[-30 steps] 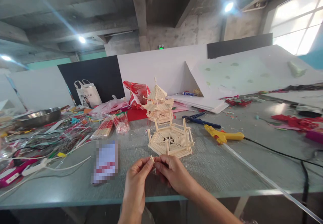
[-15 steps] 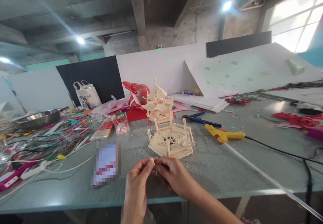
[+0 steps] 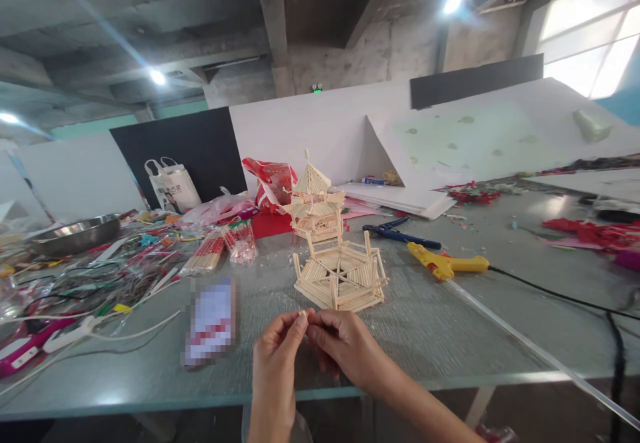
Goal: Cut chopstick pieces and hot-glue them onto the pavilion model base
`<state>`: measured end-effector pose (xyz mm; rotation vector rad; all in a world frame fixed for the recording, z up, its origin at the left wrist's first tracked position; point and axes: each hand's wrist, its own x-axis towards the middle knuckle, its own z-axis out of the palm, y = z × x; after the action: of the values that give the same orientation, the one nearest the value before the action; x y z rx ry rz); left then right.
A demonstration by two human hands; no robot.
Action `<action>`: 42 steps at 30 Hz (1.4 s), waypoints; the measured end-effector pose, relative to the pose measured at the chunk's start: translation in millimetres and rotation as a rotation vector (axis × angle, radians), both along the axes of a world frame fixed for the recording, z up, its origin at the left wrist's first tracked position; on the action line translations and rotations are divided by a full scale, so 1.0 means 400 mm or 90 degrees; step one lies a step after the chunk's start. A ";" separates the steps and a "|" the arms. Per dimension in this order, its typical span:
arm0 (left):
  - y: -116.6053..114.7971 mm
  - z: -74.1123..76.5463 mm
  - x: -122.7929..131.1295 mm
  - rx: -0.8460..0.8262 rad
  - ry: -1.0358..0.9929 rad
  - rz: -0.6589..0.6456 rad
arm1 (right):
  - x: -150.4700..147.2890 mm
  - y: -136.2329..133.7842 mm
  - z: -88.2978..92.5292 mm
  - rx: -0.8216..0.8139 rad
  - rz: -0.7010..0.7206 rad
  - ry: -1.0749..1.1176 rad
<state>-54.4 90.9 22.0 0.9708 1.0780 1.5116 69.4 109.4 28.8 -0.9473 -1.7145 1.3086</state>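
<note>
My left hand [image 3: 281,350] is closed in a pinch, with the tip of a small pale wooden stick [image 3: 303,314] showing above the thumb. Touching it from the right is my right hand [image 3: 345,346], its fingers also pressed together; what they grip is hidden. Just beyond both hands stands a hexagonal stick base [image 3: 350,280] with short upright posts and rails. Behind that base rises a tiered stick pagoda [image 3: 313,203] with a pointed roof.
A yellow glue gun [image 3: 450,265] with a long clear glue stick and black cord lies right. Blue-handled pliers [image 3: 403,233] rest behind it. Bundled sticks [image 3: 204,253], a pixelated flat object [image 3: 210,323], a metal bowl [image 3: 75,233] and cluttered cables are left.
The stick tip between my fingers shows less now and sits at a different angle. Both hands remain together in nearly the same place; the view has shifted slightly.
</note>
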 end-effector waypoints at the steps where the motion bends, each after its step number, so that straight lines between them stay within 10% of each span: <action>1: -0.001 0.002 0.001 0.001 0.000 0.000 | 0.000 0.000 0.001 -0.004 0.001 0.000; 42: -0.014 -0.006 -0.011 0.011 0.002 -0.080 | 0.020 -0.004 -0.002 0.022 0.060 -0.015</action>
<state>-58.7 85.3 19.6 1.0347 0.9896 1.4202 77.3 107.6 27.9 -0.8747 -1.8132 1.3278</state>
